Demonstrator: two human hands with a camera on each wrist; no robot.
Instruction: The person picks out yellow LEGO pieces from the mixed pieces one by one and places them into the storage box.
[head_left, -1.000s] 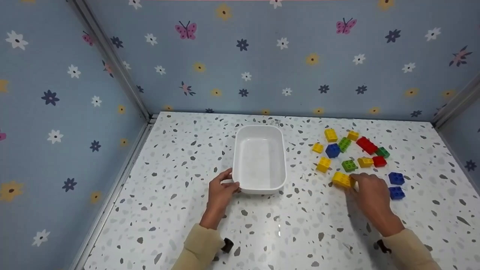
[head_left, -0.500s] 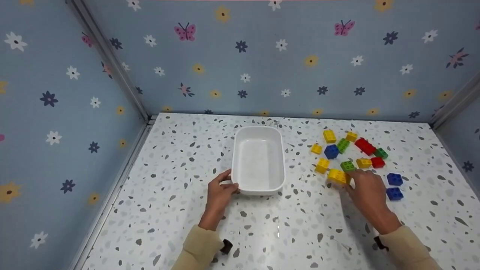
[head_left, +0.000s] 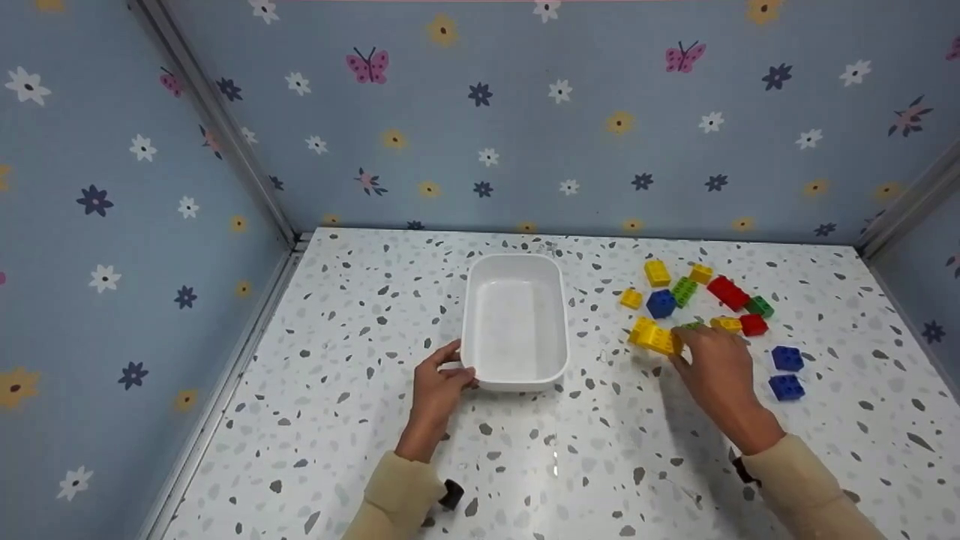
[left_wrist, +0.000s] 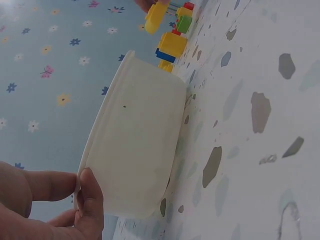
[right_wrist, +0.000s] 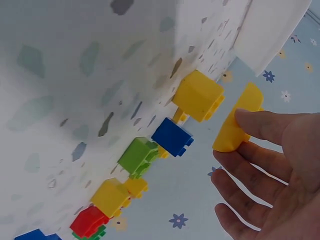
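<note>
My left hand (head_left: pixel 436 390) pinches the near left corner of a white plastic tub (head_left: pixel 517 386) by its rim; in the left wrist view, thumb and finger clasp the tub's edge. The inside of the tub is bare. Between thumb and fingers of my right hand (head_left: pixel 718 375) is a yellow toy brick (right_wrist: pixel 235 122) with a curved side, held off the table. It hangs in front of another yellow brick (right_wrist: pixel 199 95) standing on the table. Green (right_wrist: pixel 137 155) and blue (right_wrist: pixel 171 137) bricks lie close by; from the head, my right hand partly covers the green one.
Several more bricks lie on the right of the speckled table (head_left: pixel 570 480), among them a long red brick (head_left: pixel 727 292) and a blue brick (head_left: pixel 786 388) near my right wrist. Flowered panels (head_left: pixel 525 120) wall in the back and sides.
My right hand has lifted the curved yellow brick and carried it left, towards the tub. The left hand keeps its grip on the tub, which stays in place.
</note>
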